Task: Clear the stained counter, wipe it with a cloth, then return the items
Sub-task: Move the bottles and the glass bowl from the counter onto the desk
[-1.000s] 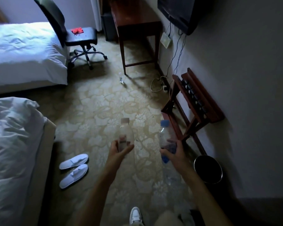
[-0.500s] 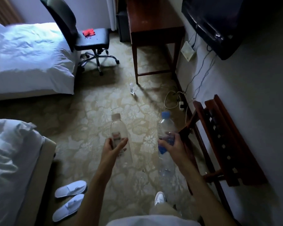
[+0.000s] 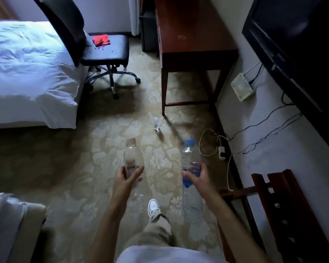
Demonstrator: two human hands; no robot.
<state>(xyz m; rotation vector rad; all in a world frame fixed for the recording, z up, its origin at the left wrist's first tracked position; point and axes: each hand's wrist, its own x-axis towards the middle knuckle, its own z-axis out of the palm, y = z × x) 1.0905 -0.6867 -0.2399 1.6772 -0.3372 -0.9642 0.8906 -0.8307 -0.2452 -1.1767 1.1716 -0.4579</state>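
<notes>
- Counter [image 3: 194, 33], the dark wooden desk at the upper centre of the frame, stands against the wall with its top bare apart from a pale ring-shaped mark near the middle, which I judge to be the stain.
- Two plastic bottles are in the person's hands at the centre of the frame, well apart from the counter and above the patterned carpet [image 3: 84, 168].
- Left hand [image 3: 128, 177] has its grip closed round the lower body of the white-capped bottle [image 3: 133, 158], thumb across the front.
- Right hand [image 3: 196, 174] has its grip wrapped round the middle of the blue-capped bottle [image 3: 189, 154], over the blue label.
- Both bottles are held roughly upright and capped.
- Handling, as a judgement: the bottles look thin-walled, light and smooth, so they may dent or slip under a hard squeeze. Holding at the waist or label band, as now, seems the best spot. How full they are I cannot tell.
- A third, small clear container [image 3: 156, 123] stands on the carpet just beside the counter's front leg. It looks easy to knock over.
- One red cloth [image 3: 101, 39] lies on the seat of the single office chair [image 3: 104, 50] at the upper left, soft and easily gathered in one hand.
- Count: two bottles, one small container, one cloth, one chair, two beds.
</notes>
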